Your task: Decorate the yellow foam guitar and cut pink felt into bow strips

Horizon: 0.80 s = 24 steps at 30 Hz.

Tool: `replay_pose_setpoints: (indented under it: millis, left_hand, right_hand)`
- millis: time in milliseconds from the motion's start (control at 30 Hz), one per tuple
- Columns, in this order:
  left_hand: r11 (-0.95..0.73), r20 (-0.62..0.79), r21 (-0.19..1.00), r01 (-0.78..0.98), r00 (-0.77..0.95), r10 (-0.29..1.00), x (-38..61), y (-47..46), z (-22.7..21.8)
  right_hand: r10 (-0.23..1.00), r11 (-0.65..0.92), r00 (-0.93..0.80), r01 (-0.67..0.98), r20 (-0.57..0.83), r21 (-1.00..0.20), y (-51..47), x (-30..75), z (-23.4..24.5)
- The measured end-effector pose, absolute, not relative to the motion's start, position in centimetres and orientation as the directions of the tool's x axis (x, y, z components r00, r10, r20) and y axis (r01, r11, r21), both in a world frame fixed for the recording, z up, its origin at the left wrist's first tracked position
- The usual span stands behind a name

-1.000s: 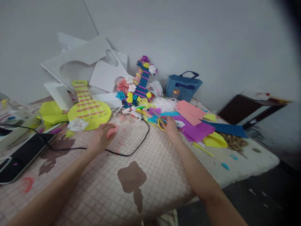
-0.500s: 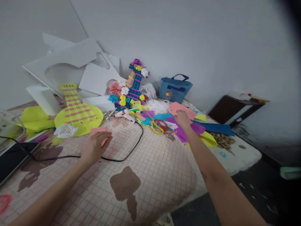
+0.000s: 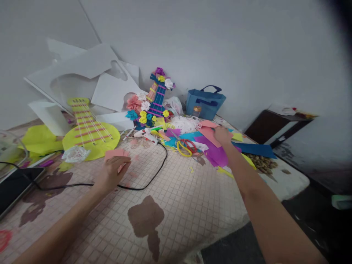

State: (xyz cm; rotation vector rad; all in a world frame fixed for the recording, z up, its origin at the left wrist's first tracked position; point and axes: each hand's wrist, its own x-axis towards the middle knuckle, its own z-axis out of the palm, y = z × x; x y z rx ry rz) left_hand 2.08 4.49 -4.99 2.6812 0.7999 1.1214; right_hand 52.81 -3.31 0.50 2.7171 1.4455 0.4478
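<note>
My left hand rests on the tiled cloth with its fingers curled over a small pink paper piece. My right hand reaches far over the heap of coloured paper sheets and its fingers close on a pink sheet in that heap. Scissors with yellow and red handles lie just left of the right hand. A white glue gun lies between the hands, its black cord looping past my left hand.
A yellow paper guitar lies at the back left, a blue flower-covered guitar leans on the wall, white foam boards behind. A blue bag stands at the back. Nuts lie near the right edge. A dark tablet lies at left.
My right hand left the scissors and moved right and back across the paper heap to the pink sheet. My left hand stayed on the pink piece. The view swung a little right.
</note>
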Motion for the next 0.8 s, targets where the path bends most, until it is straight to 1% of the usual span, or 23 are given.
replay_pose_setpoints:
  millis: [33,133,200,300,367,433,467,500,567,633,733,800]
  left_hand:
    - [-0.855,0.63,0.301,0.423,0.585,0.511,2.1,4.5,-5.0]
    - [-0.855,0.64,0.286,0.432,0.578,0.506,2.0,4.4,-4.7]
    - [-0.852,0.637,0.287,0.438,0.577,0.512,2.0,4.3,-4.5]
    - [-0.842,0.608,0.307,0.443,0.589,0.532,2.0,4.2,-4.5]
    - [-0.837,0.574,0.326,0.439,0.612,0.544,1.9,4.3,-4.7]
    - [-0.83,0.529,0.353,0.432,0.64,0.558,1.9,4.3,-4.8]
    - [-0.82,0.506,0.378,0.429,0.646,0.571,2.0,4.2,-4.8]
    - [-0.802,0.484,0.414,0.43,0.643,0.594,2.1,4.1,-4.7]
    - [-0.745,0.434,0.512,0.428,0.62,0.654,2.5,3.6,-4.3]
    - [-0.674,0.368,0.628,0.39,0.614,0.698,3.2,2.8,-3.3]
    - [-0.579,0.297,0.784,0.224,0.684,0.667,5.1,1.0,-1.3]
    - [-0.526,0.29,0.84,0.132,0.711,0.641,6.8,-0.1,0.1]
  right_hand:
    - [0.802,-0.585,0.532,0.792,0.27,0.176,-3.5,52.9,1.5]
    - [0.759,-0.616,0.525,0.771,0.385,0.161,-4.1,53.1,5.1]
    - [0.749,-0.614,0.513,0.775,0.419,0.149,-4.7,53.1,8.0]
    - [0.774,-0.585,0.495,0.798,0.395,0.145,-5.9,52.6,12.7]
    - [0.805,-0.545,0.462,0.823,0.371,0.158,-7.0,51.8,15.7]
    - [0.831,-0.496,0.409,0.851,0.378,0.17,-8.3,50.3,18.4]
    - [0.85,-0.455,0.369,0.874,0.376,0.171,-9.0,49.4,19.5]
    - [0.882,-0.37,0.296,0.917,0.367,0.149,-9.6,48.4,20.6]
    - [0.933,-0.226,0.196,0.972,0.303,0.068,-10.6,46.2,22.2]
    - [0.965,-0.119,0.115,0.993,0.236,0.005,-11.2,43.9,23.4]
    - [0.974,0.042,-0.013,0.991,0.228,-0.124,-11.1,40.7,24.3]
    - [0.968,0.153,-0.101,0.964,0.231,-0.219,-10.6,38.7,24.6]
